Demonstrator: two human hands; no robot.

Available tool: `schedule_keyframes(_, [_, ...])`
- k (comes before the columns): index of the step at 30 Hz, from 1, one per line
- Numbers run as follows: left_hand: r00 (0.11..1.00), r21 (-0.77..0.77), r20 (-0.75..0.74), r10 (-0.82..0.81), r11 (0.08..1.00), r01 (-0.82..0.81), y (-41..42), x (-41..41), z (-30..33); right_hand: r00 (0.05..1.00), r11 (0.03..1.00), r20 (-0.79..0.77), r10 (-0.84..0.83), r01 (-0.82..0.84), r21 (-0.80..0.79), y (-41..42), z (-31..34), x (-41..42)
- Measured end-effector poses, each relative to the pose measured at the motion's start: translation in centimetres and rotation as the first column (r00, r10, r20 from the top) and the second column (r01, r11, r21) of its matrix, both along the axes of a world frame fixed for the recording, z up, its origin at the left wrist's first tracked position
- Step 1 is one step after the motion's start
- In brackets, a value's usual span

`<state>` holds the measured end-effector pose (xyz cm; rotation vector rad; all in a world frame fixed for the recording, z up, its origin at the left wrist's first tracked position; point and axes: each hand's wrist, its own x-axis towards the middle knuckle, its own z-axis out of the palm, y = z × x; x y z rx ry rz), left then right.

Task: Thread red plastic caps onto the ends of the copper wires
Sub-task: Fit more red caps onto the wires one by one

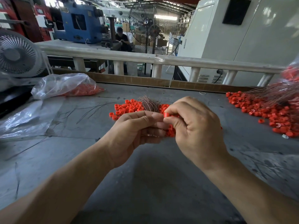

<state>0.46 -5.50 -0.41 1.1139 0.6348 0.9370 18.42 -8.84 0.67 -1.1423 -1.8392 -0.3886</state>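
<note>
A small red cap (166, 114), smooth plastic and shaped like a short cylinder, sits between thumb and forefinger of the right hand (194, 126), which pinch it. The left hand (137, 128) curls its fingers around a bundle of thin copper wires (149, 103); the shiny ends fan out above the fist. Both hands meet above the grey, scratched table (145, 175). More loose caps (127, 108) lie in a pile just behind them.

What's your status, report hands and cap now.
Left hand grips copper wire bundle. Right hand pinches one red cap at the wire ends. Nothing blocking; loose caps behind.
</note>
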Motion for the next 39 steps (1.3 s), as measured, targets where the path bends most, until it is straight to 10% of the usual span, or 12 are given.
schedule_keyframes(12, [0.995,0.128,-0.029,0.099,0.987,-0.094,0.0,-0.1,-0.2,0.992,0.992,0.119,0.037,-0.022,-0.124,-0.2,0.4,-0.2])
schedule_keyframes(39, [0.94,0.067,0.003,0.342,0.937,-0.342,1.0,-0.5,-0.3,0.889,0.819,-0.419,0.186,-0.376,-0.434,0.9,-1.5,0.2])
